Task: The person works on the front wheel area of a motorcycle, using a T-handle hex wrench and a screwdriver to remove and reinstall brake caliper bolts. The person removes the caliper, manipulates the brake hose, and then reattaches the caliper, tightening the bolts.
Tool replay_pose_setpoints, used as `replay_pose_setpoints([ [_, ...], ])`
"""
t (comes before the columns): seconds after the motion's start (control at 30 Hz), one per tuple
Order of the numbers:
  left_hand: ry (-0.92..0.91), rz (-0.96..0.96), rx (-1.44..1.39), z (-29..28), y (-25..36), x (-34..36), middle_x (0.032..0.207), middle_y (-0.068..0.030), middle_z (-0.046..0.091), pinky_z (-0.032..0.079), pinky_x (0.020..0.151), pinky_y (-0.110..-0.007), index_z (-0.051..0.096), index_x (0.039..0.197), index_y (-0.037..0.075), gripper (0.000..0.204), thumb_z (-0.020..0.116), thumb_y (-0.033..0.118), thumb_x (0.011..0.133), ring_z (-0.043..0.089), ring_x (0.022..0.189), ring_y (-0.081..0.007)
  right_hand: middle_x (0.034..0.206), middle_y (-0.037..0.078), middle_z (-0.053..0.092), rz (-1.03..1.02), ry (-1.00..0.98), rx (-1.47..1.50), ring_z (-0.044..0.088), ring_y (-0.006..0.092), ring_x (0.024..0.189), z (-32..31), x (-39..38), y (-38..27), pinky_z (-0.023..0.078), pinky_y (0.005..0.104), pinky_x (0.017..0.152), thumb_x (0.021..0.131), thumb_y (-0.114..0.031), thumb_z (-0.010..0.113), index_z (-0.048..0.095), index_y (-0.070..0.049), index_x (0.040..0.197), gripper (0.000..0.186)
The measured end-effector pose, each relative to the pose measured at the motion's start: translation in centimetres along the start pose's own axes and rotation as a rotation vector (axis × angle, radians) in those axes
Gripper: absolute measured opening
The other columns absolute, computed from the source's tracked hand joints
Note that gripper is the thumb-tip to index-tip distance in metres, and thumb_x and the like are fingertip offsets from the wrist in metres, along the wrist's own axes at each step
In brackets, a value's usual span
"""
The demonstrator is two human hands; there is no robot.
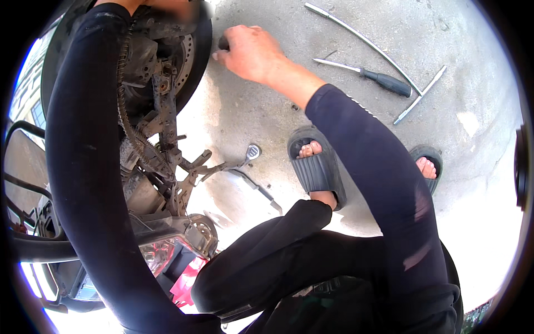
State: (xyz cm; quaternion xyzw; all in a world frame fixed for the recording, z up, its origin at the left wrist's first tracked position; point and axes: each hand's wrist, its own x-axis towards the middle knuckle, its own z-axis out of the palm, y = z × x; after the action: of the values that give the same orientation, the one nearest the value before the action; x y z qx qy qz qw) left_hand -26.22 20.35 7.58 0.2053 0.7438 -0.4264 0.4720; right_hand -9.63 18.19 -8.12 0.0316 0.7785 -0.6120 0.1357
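Partly cropped, left hand (pixel 173 8) blurs, grip unclear; right hand (pixel 250 54) seemingly pinches something dark (pixel 223 43).

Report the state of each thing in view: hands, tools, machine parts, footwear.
Right hand: fingers curled on a small dark object
Left hand: blurred, cut off by the top edge; grip unclear
Screwdriver: lying on the ground, not held
T-handled tool: lying on the ground, not held
Brake disc: exposed, partly hidden by other parts
Sandals: worn, one on each foot
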Motion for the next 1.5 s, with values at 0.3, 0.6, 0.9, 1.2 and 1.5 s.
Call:
replay_pose_setpoints([
  [0.3,-0.069,-0.093,-0.071,-0.5,0.4,0.4,0.115,-0.0164,0.071,0.051,0.091,-0.040,0.070,0.119,0.003,0.052,0.076,0.036,0.079,0.068,0.102,-0.0308,0.094,0.019,0.066,-0.195,0.100,-0.766,0.066,0.0368,0.093,-18.6,-11.2,13.8,0.052,0.0480,0.079,0.089,-0.022,0.066,0.060,-0.002,0.097,0.023],
  [0.6,0.095,0.008,-0.097,-0.4,0.6,-1.2,0.109,-0.0168,0.073,0.051,0.088,-0.039,0.074,0.110,0.003,0.046,0.068,0.041,0.085,0.068,0.098,-0.0290,0.082,0.018,0.065,-0.194,0.020,-0.982,0.067,0.0368,0.087,-20.3,-14.8,15.7,0.055,0.0444,0.073,0.084,-0.004,0.060,0.056,0.002,0.091,0.010],
  [0.9,0.892,0.246,-0.115,6.1,9.7,-4.0,0.105,-0.0182,0.070,0.054,0.086,-0.041,0.068,0.111,0.003,0.037,0.069,0.031,0.086,0.067,0.099,-0.0348,0.096,0.021,0.068,-0.189,0.015,-1.126,0.070,0.0363,0.083,-21.4,-13.7,15.7,0.056,0.0432,0.070,0.091,-0.008,0.055,0.056,0.001,0.098,0.011],
  [1.2,0.559,0.435,-0.619,23.4,23.4,2.1,0.083,-0.0179,0.068,0.055,0.072,-0.048,0.061,0.095,0.004,0.035,0.074,0.032,0.082,0.068,0.084,-0.0380,0.077,0.009,0.059,0.024,-0.094,-0.673,0.057,0.0173,0.070,-32.7,-18.5,4.1,0.047,0.0333,0.067,0.095,-0.023,0.057,0.056,-0.001,0.117,0.032],
  [1.5,0.532,0.548,-0.806,23.8,22.3,1.0,0.096,-0.0207,0.070,0.053,0.086,-0.048,0.068,0.100,0.000,0.023,0.067,0.018,0.086,0.068,0.095,-0.0377,0.091,0.013,0.061,0.319,-0.014,0.777,0.054,0.0061,0.051,-34.2,-29.3,0.4,0.040,0.0160,0.040,0.052,-0.093,0.064,0.044,0.016,0.138,0.140],
])
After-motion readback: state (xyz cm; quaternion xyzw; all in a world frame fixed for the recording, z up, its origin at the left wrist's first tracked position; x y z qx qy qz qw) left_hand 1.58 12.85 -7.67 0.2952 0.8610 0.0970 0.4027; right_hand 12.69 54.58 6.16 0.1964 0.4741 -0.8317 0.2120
